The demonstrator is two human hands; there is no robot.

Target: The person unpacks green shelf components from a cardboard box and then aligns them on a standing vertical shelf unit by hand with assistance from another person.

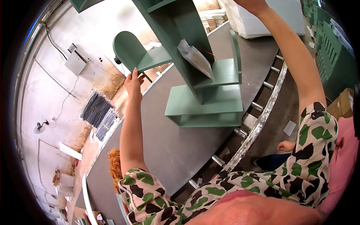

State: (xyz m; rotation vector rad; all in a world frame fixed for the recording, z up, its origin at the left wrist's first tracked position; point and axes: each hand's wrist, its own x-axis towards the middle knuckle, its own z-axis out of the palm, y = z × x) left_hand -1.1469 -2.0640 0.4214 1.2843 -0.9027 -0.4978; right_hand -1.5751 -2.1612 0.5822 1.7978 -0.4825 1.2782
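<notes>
Shelf unit (204,93), green, stands on grey table (161,150). Left hand (134,83) fingers pinched on the shelf's rounded end panel. Right hand (252,4) above the shelf at frame top, fingers cut off, can't tell. Plastic bag (195,58) lies on a shelf board.

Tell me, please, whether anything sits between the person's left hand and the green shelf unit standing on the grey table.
Nothing visible does. The left hand already touches the rounded side panel of the green shelf unit. A clear plastic bag lies on a shelf further right, away from the hand.

Green tiered shelf unit (198,75) stands tilted at twelve o'clock on the grey surface (165,146), plastic bag (195,58) tucked inside.
</notes>
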